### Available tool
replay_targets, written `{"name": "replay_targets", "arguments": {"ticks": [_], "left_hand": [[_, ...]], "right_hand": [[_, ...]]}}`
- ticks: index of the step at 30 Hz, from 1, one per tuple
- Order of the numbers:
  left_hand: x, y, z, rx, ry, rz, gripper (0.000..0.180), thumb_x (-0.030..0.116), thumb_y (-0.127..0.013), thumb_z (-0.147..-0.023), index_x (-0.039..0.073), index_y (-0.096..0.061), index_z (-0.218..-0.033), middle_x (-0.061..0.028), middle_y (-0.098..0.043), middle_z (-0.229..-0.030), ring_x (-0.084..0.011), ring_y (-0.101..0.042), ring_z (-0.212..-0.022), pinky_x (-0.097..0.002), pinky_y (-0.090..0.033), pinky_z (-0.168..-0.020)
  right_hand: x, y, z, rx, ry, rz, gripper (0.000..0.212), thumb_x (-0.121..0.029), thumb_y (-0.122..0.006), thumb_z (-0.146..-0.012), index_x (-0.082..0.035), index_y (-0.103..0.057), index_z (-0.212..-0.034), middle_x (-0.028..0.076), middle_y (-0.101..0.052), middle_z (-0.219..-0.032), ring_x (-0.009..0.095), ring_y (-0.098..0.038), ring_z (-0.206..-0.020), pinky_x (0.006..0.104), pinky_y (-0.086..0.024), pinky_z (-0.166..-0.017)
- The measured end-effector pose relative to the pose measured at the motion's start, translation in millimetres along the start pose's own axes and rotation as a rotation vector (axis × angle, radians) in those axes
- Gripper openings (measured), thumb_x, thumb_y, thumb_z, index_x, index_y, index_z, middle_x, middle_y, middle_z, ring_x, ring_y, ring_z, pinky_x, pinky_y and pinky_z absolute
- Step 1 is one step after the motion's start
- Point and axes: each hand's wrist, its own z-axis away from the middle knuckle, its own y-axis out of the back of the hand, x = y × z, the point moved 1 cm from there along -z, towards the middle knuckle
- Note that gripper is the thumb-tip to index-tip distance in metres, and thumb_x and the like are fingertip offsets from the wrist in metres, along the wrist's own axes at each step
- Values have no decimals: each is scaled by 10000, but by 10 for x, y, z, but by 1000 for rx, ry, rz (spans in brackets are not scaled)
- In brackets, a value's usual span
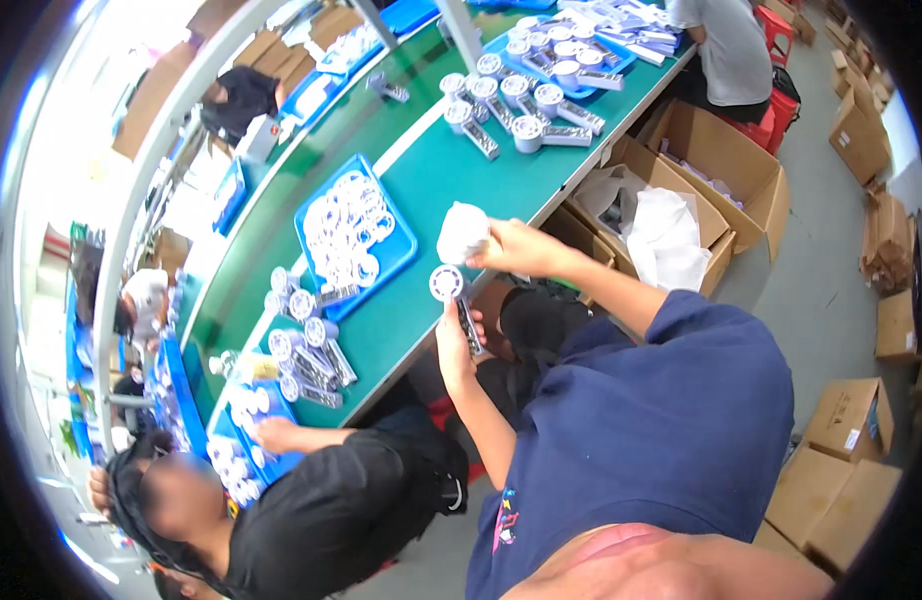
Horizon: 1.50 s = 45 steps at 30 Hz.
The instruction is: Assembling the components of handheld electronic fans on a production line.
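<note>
My left hand (457, 350) is closed around the handle of a small handheld fan body (447, 284). Its round white head has a spoked pattern, and the handle is dark and patterned. Just above it, my right hand (508, 247) grips a white, crumpled-looking piece (463, 232), perhaps cloth or thin plastic. The two held things are close together at the near edge of the green bench (421, 195). Beyond them, a blue tray (409, 246) holds many white ring-shaped parts.
Similar fan bodies (529, 132) stand grouped on the bench's far right, others (306, 350) at left. A co-worker in black (351, 510) sits close on my left, one hand at a blue tray. Open cartons (721, 215) stand under the bench's right side; more boxes (846, 415) line the floor.
</note>
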Motion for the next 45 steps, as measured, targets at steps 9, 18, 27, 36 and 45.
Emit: {"name": "replay_targets", "arguments": {"ticks": [9, 18, 27, 36, 45], "left_hand": [[73, -175, 39, -10, 2, -44, 518, 506, -486, -998, 0, -587, -1046, -59, -607, -738, -119, -560, -518, -246, -471, -441], [34, -241, 75, 3, 23, -28, 504, 500, -520, -987, 3, -590, -1037, -52, -615, -721, -114, -565, -516, -248, -474, -432], [13, -274, 116, -3, 27, -47, 446, 465, -490, -1010, 32, -597, -1006, -34, -604, -713, -96, -551, -508, -235, -462, -425], [15, -195, 190, 44, 5, -17, 438, 463, -489, -1010, 37, -593, -1021, -34, -608, -737, -90, -554, -539, -235, -461, -450], [-29, -187, 178, 64, -18, 2, 486, 504, -507, -991, 27, -594, -1026, -30, -613, -716, -95, -556, -506, -236, -456, -421]], "right_hand": [[194, 147, 266, 75, -32, -44, 551, -334, -727, -853, -19, -566, -1275, 195, -672, -1173, 326, -638, -1117, 399, -468, -971], [217, 140, 307, 60, -113, -28, 520, -329, -727, -867, -25, -578, -1262, 165, -678, -1162, 277, -644, -1096, 381, -464, -969], [281, 62, 313, 92, -125, -121, 550, -346, -750, -842, -27, -582, -1258, 160, -695, -1124, 263, -667, -1053, 374, -495, -920], [411, -60, 297, 48, -177, -131, 519, -320, -740, -862, 7, -582, -1232, 135, -694, -1100, 211, -655, -1019, 347, -490, -905], [383, -75, 308, 45, -162, -114, 481, -282, -742, -870, 13, -597, -1222, 91, -686, -1089, 157, -622, -991, 325, -483, -903]]}}
